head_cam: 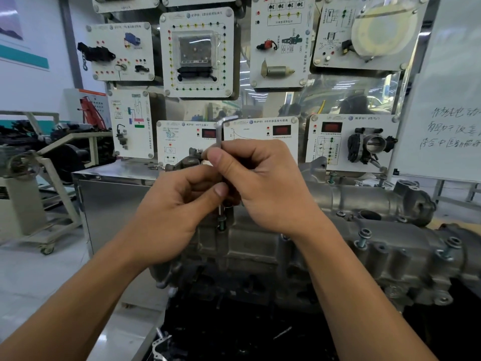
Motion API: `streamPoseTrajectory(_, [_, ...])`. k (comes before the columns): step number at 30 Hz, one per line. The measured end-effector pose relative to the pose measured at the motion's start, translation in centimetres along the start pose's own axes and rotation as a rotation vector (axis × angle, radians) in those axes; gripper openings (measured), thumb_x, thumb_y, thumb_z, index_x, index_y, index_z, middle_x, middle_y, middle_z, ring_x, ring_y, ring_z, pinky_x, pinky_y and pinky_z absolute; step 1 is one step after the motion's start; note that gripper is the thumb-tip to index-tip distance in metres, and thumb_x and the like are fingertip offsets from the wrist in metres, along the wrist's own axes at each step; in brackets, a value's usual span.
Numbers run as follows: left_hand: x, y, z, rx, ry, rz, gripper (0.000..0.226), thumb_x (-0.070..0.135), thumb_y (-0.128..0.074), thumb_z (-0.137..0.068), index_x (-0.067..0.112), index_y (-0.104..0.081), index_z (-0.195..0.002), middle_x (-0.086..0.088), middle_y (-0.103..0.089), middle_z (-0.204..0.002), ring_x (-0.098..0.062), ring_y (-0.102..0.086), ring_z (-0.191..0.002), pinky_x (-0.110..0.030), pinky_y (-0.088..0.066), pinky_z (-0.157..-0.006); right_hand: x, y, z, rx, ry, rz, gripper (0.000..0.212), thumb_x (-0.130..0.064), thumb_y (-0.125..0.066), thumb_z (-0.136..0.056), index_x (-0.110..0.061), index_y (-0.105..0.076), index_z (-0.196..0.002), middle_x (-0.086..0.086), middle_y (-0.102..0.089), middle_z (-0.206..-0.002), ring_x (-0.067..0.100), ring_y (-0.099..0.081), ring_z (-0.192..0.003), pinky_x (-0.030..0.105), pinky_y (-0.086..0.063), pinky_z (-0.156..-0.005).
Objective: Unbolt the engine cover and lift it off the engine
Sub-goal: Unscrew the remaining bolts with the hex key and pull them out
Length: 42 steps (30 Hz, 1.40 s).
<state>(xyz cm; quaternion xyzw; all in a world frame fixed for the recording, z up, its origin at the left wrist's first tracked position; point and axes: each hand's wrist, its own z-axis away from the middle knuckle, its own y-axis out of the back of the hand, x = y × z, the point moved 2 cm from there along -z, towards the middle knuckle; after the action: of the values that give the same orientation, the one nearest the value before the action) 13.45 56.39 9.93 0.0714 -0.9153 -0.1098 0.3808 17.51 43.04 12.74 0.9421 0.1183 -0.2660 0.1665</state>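
Note:
A grey cast-metal engine cover (pixel 325 246) lies across the lower middle and right. An L-shaped hex key (pixel 219 131) stands upright, its short arm at the top pointing right. Its lower tip sits in a green bolt (pixel 222 222) that stands partly raised from the cover's left end. My right hand (pixel 263 183) grips the key's shaft high up. Just below it, my left hand (pixel 177 217) pinches the shaft between thumb and fingers. Three other raised green bolts (pixel 364 237) (pixel 449 247) (pixel 331 177) stick up from the cover on the right.
Behind the engine hangs a wall of white training panels (pixel 197 52) with sensors and a throttle body (pixel 372 144). A steel cabinet (pixel 114 199) stands at the left, and a whiteboard (pixel 442 113) at the right. A wheeled stand (pixel 39 204) is on the floor far left.

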Motion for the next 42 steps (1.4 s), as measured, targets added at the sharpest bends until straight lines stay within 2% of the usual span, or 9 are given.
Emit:
streamPoseTrajectory(5, [-0.2, 0.3, 0.0, 0.098, 0.007, -0.021, 0.022, 0.022, -0.067, -0.078, 0.005, -0.071, -0.091, -0.003, -0.078, -0.082, -0.015, -0.076, -0.079, -0.021, -0.058, -0.070, -0.2, 0.0, 0.0, -0.062, -0.017, 0.080, 0.022, -0.012, -0.051, -0.102, -0.006, -0.072, -0.101, -0.028, -0.058, -0.058, -0.007, -0.057, -0.062, 0.007, -0.042, -0.061])
streamPoseTrajectory(9, [-0.4, -0.3, -0.6, 0.256, -0.037, -0.153, 0.047, 0.034, -0.080, -0.069, -0.002, -0.051, -0.072, -0.014, -0.058, -0.057, -0.031, -0.059, -0.050, -0.034, -0.053, -0.048, -0.5, -0.1, 0.1, 0.046, 0.057, 0.055, 0.019, -0.009, -0.060, -0.097, 0.001, -0.072, -0.086, 0.002, -0.067, -0.065, 0.010, -0.060, -0.059, 0.022, -0.048, -0.057])
streamPoseTrajectory(12, [-0.6, -0.6, -1.0, 0.279, -0.072, -0.257, 0.043, 0.025, -0.076, -0.072, -0.005, -0.045, -0.065, -0.016, -0.045, -0.051, -0.010, -0.047, -0.042, -0.015, -0.044, -0.046, -0.8, -0.3, 0.2, 0.105, 0.076, 0.015, 0.011, -0.005, -0.070, -0.089, -0.005, -0.074, -0.078, 0.008, -0.070, -0.069, 0.001, -0.061, -0.055, 0.011, -0.046, -0.055])
streamPoseTrajectory(16, [-0.6, -0.1, -0.7, 0.207, -0.021, -0.104, 0.048, 0.029, -0.076, -0.075, -0.011, -0.054, -0.089, -0.026, -0.057, -0.072, -0.014, -0.062, -0.059, -0.017, -0.053, -0.056, -0.6, 0.3, 0.3, 0.115, 0.009, 0.071, 0.008, -0.009, -0.075, -0.086, -0.013, -0.074, -0.079, -0.009, -0.063, -0.057, -0.001, -0.058, -0.054, 0.012, -0.046, -0.056])
streamPoseTrajectory(20, [0.1, 0.7, -0.1, -0.010, -0.001, -0.024, 0.029, 0.017, -0.061, -0.084, 0.014, -0.066, -0.112, 0.000, -0.076, -0.106, -0.012, -0.074, -0.092, -0.018, -0.057, -0.075, -0.5, 0.5, 0.3, 0.049, 0.008, 0.138, 0.008, -0.011, -0.067, -0.093, -0.017, -0.071, -0.088, -0.010, -0.068, -0.072, -0.003, -0.062, -0.067, 0.013, -0.050, -0.065])
streamPoseTrajectory(27, [0.5, 0.1, -0.1, 0.172, -0.013, -0.133, 0.032, 0.028, -0.072, -0.071, 0.004, -0.071, -0.092, -0.012, -0.075, -0.081, -0.031, -0.073, -0.075, -0.038, -0.062, -0.068, -0.9, 0.1, 0.4, 0.031, 0.020, 0.138, 0.008, -0.012, -0.069, -0.091, -0.012, -0.073, -0.084, -0.008, -0.067, -0.068, -0.001, -0.061, -0.065, 0.018, -0.052, -0.065])
streamPoseTrajectory(30, [0.6, -0.2, -0.3, 0.244, -0.040, -0.233, 0.016, 0.020, -0.080, -0.074, 0.020, -0.070, -0.086, -0.013, -0.070, -0.077, -0.029, -0.069, -0.069, -0.033, -0.061, -0.061, -1.0, -0.5, 0.5, 0.051, 0.005, 0.139, 0.007, -0.012, -0.071, -0.089, -0.009, -0.075, -0.084, 0.000, -0.072, -0.072, 0.009, -0.067, -0.070, 0.030, -0.058, -0.071])
streamPoseTrajectory(35, [-0.3, 0.1, 0.3, 0.189, 0.015, -0.128, 0.026, 0.021, -0.076, -0.085, 0.000, -0.062, -0.093, -0.023, -0.066, -0.085, -0.041, -0.069, -0.078, -0.049, -0.061, -0.071, -1.1, -0.2, 0.6, 0.060, -0.041, 0.137, 0.011, -0.013, -0.068, -0.092, -0.011, -0.074, -0.083, -0.007, -0.066, -0.063, 0.001, -0.059, -0.059, 0.018, -0.050, -0.060])
streamPoseTrajectory(42, [0.2, 0.8, 0.8, 0.044, -0.009, -0.162, 0.027, 0.024, -0.065, -0.077, 0.025, -0.074, -0.102, 0.006, -0.079, -0.092, -0.010, -0.075, -0.089, -0.018, -0.058, -0.077, -1.3, -0.3, 0.7, 0.002, -0.066, 0.151, 0.021, -0.014, -0.056, -0.100, -0.001, -0.070, -0.091, 0.012, -0.069, -0.076, 0.006, -0.062, -0.060, 0.018, -0.050, -0.056])
